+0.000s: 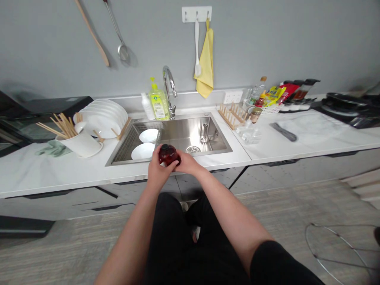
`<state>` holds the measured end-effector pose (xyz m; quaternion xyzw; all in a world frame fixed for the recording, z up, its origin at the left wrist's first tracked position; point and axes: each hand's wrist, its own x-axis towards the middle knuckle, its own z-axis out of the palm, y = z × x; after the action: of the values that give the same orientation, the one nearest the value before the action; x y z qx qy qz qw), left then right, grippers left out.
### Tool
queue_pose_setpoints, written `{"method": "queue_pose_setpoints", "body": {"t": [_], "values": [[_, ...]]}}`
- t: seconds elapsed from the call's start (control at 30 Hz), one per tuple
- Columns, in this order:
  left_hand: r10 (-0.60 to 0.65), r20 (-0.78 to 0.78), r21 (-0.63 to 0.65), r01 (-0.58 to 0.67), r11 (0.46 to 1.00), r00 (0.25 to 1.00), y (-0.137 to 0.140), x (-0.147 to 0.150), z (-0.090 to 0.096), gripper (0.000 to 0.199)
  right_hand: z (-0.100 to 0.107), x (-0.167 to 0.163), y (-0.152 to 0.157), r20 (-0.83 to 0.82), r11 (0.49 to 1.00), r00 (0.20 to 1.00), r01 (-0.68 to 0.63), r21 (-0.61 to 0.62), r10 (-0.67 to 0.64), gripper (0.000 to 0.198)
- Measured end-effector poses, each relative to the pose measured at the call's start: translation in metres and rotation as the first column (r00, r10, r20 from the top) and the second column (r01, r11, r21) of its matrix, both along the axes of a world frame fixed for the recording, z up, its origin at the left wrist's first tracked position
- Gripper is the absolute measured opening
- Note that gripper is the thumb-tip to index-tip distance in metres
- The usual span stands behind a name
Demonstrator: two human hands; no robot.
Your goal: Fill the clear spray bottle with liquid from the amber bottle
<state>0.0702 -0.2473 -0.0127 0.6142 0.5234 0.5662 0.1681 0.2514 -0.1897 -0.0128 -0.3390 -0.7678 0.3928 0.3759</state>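
Both of my hands are wrapped around a dark red-brown bottle [168, 153] with a black top, held in front of the sink's near edge. My left hand [157, 166] grips it from the left, thumb across its near side. From the right, my right hand [185, 161] closes on it, fingers partly hidden behind it. What the bottle contains cannot be made out. Just beyond lies the steel sink [181, 132], with two white bowls [144, 151] in its left part.
Left of the sink stand white plates [101, 116] in a rack and a white holder [81, 143] with chopsticks. Behind it are a faucet [169, 91] and a yellow-green pump bottle [158, 101]. Rightward sit a wooden rack [231, 116], a glass container [249, 134] and a condiment basket [268, 109].
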Motion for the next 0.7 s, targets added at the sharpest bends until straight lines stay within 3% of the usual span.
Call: {"method": "queue_pose_setpoints", "body": {"t": [0.1, 0.23, 0.37, 0.43, 0.6, 0.7], "values": [[0.087, 0.104, 0.018, -0.089, 0.996, 0.991, -0.01, -0.028, 0.001, 0.11, 0.001, 0.006, -0.002, 0.026, 0.999, 0.998, -0.05, -0.019, 0.051, 0.085], [0.305, 0.206, 0.121, -0.334, 0.935, 0.93, -0.012, -0.104, 0.025, 0.092, 0.001, 0.015, -0.007, 0.113, 1.0, 0.993, -0.023, 0.009, 0.022, 0.079], [0.451, 0.161, 0.103, -0.469, 0.877, 0.878, -0.002, -0.189, 0.059, 0.098, 0.0, 0.019, -0.009, 0.166, 0.996, 0.985, -0.05, 0.074, 0.037, 0.063], [0.498, 0.11, 0.068, -0.506, 0.86, 0.86, 0.006, -0.22, 0.067, 0.104, -0.002, 0.019, -0.008, 0.166, 0.991, 0.985, -0.064, 0.117, 0.044, 0.062], [0.582, 0.019, -0.017, -0.581, 0.813, 0.813, 0.023, -0.261, 0.056, 0.103, -0.003, 0.018, -0.004, 0.142, 0.987, 0.989, -0.072, 0.145, 0.051, 0.055], [0.595, 0.101, 0.028, -0.6, 0.8, 0.798, 0.027, -0.267, 0.048, 0.101, 0.0, 0.018, -0.003, 0.121, 0.989, 0.991, -0.079, 0.128, 0.064, 0.052]]}}
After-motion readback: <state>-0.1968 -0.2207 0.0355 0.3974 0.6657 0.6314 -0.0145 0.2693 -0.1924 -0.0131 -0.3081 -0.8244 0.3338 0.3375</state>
